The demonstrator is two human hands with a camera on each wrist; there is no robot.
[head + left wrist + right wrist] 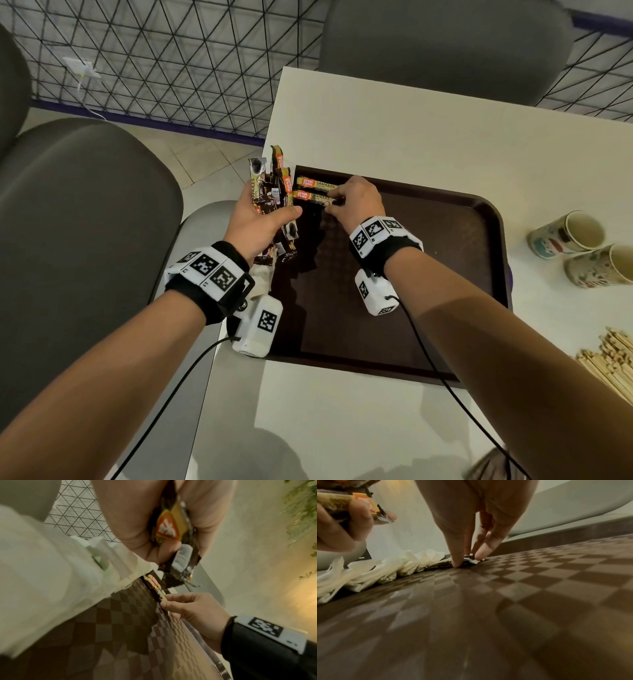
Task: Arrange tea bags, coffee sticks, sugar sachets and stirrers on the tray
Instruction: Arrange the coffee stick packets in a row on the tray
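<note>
A dark brown tray (445,274) lies on the white table. Two yellow-and-black coffee sticks (315,183) lie side by side in its far left corner. My right hand (331,202) pinches the right end of the nearer stick (313,196) against the tray floor, thumb and fingertips (481,554) down on its crimped end (471,561). My left hand (263,212) hovers over the tray's left edge and grips a fanned bundle of several coffee sticks (270,198), also seen in the left wrist view (169,528). White tea bags (385,568) line the tray's left side, mostly hidden under my left wrist.
A heap of wooden stirrers (613,359) lies on the table at the right edge. Two paper cups (565,236) lie on their sides beyond it. Grey chairs (85,240) stand to the left and behind the table. The tray's checkered floor (522,601) stretches bare to the right.
</note>
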